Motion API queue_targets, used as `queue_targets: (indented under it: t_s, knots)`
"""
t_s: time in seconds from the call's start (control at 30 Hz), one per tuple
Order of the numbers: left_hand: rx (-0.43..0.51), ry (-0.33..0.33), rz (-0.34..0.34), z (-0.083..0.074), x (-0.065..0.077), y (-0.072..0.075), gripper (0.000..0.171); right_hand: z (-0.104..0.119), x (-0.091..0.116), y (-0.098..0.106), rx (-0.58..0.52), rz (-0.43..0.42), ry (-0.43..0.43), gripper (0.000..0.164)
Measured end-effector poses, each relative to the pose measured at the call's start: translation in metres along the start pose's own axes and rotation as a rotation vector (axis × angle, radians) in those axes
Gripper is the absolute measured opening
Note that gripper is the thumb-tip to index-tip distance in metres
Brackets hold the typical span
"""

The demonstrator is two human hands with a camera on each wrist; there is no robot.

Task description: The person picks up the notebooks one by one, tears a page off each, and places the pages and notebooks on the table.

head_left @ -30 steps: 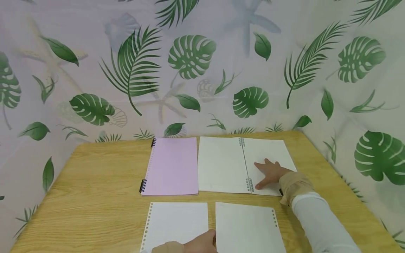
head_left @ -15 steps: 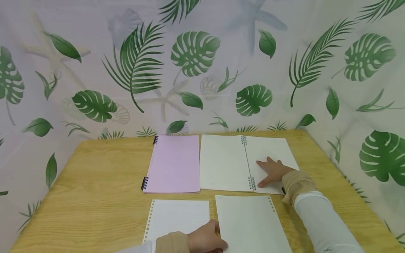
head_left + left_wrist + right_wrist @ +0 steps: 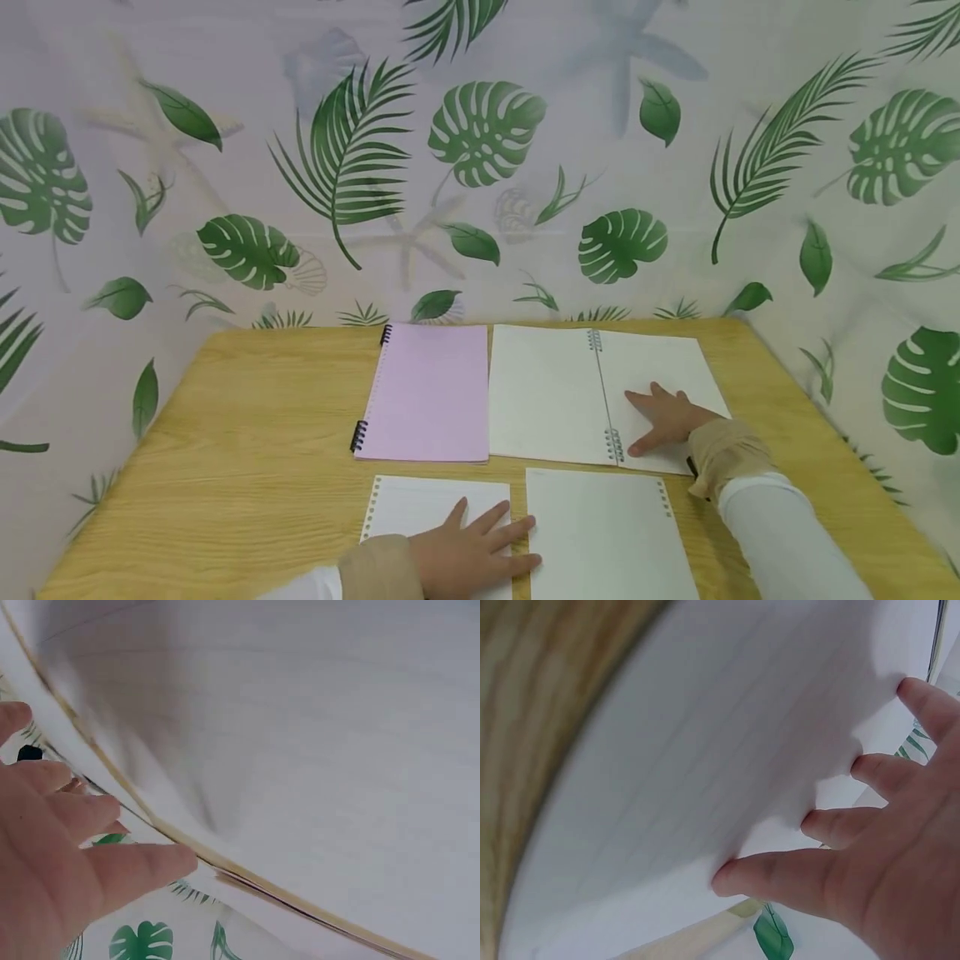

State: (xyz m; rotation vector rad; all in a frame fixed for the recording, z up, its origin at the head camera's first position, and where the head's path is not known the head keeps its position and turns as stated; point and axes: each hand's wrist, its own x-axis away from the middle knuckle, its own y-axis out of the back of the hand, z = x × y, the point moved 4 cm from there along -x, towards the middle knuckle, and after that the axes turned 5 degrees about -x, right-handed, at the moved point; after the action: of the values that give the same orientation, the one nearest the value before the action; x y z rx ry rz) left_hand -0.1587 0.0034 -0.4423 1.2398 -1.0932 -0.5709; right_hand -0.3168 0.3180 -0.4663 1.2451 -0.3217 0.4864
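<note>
My left hand (image 3: 468, 554) spreads its fingers over a loose lined sheet (image 3: 405, 500) with punched holes down its left edge. Two of its fingertips reach the left edge of a second loose sheet (image 3: 607, 533), whose holes run along the upper right edge. In the left wrist view the straight fingers (image 3: 142, 870) lie along the paper's edge. My right hand (image 3: 667, 417) rests, fingers spread, on the right page of an open ring-bound notebook (image 3: 547, 392). The right wrist view has its fingertips (image 3: 731, 874) touching that faintly lined page.
A purple notebook (image 3: 427, 392) with black rings on its left side lies left of the open one. Everything is on a wooden table (image 3: 247, 433), against a leaf-patterned cloth (image 3: 480, 275) at the back and sides.
My left hand has let go of the right-hand loose sheet's edge and spread its fingers over the left sheet. That right-hand sheet moved slightly away from me earlier. My right hand stays on the notebook.
</note>
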Motion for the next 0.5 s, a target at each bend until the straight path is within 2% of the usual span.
queue_targets:
  t_s: [0.1,0.23,0.33,0.5]
  knots:
    - [-0.028,-0.039,0.054,-0.001,-0.010,-0.003,0.064,-0.002,0.003,0.001,-0.015,-0.003,-0.001,0.114]
    - [-0.029,-0.009,0.093,0.002,-0.019,-0.002,0.065,-0.002,0.001,0.002,-0.025,-0.005,0.005,0.114]
    - [-0.002,0.008,0.099,0.005,-0.021,-0.001,0.065,-0.004,-0.002,0.002,-0.012,-0.009,0.013,0.114]
    - [0.021,0.014,0.068,0.007,-0.022,0.002,0.067,-0.009,-0.007,0.007,0.005,-0.021,0.018,0.115]
